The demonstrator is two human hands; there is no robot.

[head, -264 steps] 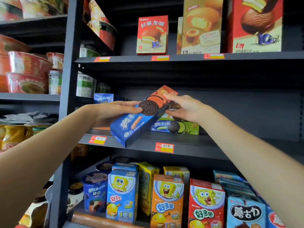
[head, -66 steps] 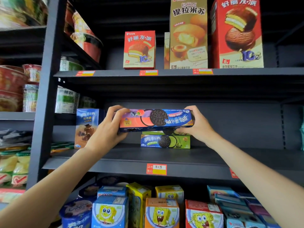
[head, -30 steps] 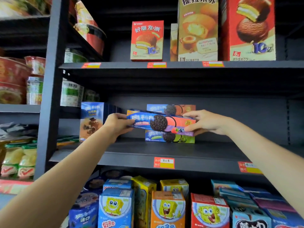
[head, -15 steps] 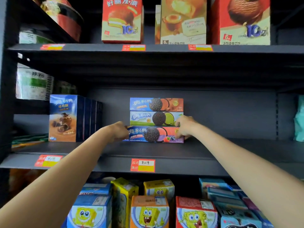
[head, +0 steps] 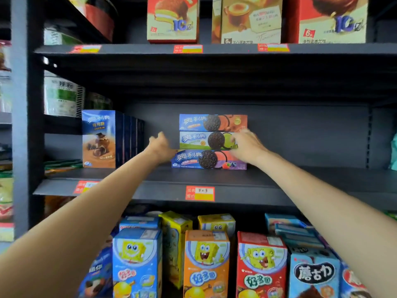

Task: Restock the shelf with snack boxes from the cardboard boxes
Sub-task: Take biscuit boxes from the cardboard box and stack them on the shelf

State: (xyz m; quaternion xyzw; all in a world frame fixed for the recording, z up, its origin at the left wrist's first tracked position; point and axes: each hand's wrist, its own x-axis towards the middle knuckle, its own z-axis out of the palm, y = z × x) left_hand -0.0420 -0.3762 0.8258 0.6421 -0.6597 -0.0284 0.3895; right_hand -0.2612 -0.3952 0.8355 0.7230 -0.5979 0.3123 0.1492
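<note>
Three flat Oreo boxes lie stacked on the middle shelf (head: 300, 181): an orange one (head: 193, 122) on top, a green one (head: 193, 139) in the middle and a purple-pink one (head: 189, 160) at the bottom. My left hand (head: 160, 146) is blurred at the stack's left end, level with the green box, fingers loose and holding nothing. My right hand (head: 247, 145) lies with its fingers against the right end of the green box. No cardboard box is in view.
Tall blue Oreo boxes (head: 98, 138) stand in a row at the shelf's left. The shelf above carries pie boxes (head: 171, 20); the one below is packed with SpongeBob snack boxes (head: 206, 261). A dark upright post (head: 20, 125) borders the left side.
The purple-pink box went under the other two and now sits at the bottom of the stack. Both hands let go of its ends and rose to the green box's level.
</note>
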